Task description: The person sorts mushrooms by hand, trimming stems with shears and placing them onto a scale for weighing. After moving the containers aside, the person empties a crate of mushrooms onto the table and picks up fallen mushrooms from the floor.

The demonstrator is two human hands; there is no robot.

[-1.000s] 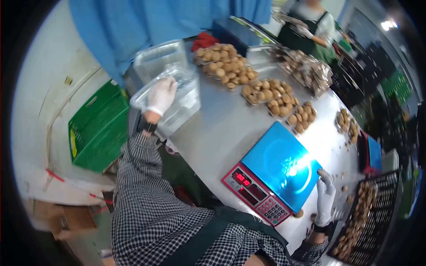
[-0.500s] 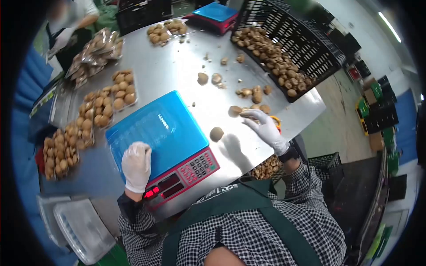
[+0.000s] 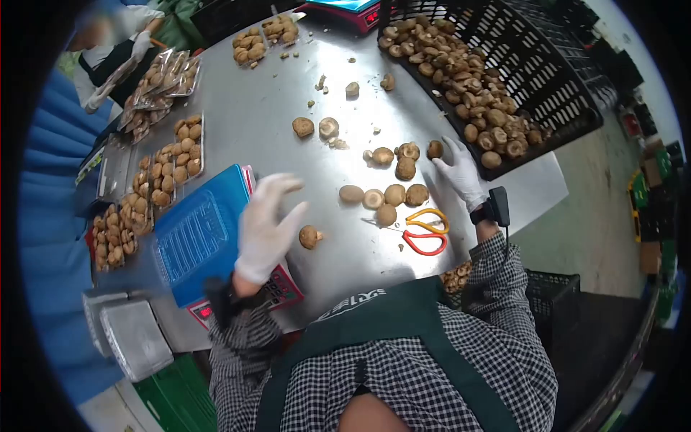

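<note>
My left hand (image 3: 268,229), in a white glove, is above the right side of the blue-topped scale (image 3: 229,189), fingers apart and holding nothing. On the scale sits a clear plastic tray (image 3: 188,243). A single mushroom (image 3: 309,237) lies just right of this hand. My right hand (image 3: 461,176), also gloved, is by the basket's near corner, its thumb and fingers spread beside a small brown mushroom (image 3: 435,149). Several mushrooms (image 3: 394,194) lie in a row to its left. Scissors (image 3: 426,233) with orange and red handles rest below them.
A black basket (image 3: 554,79) of mushrooms stands at the right back. Trays of mushrooms (image 3: 165,169) line the left edge, with wrapped packs (image 3: 155,86) behind. A co-worker (image 3: 119,54) stands at the far left. Another scale (image 3: 353,11) sits at the back; empty trays (image 3: 135,338) are lower left.
My left hand has lifted off the tray and moved right, its fingers spreading. My right hand has shifted away from the mushroom row toward the basket. The view has turned, uncovering the scissors.
</note>
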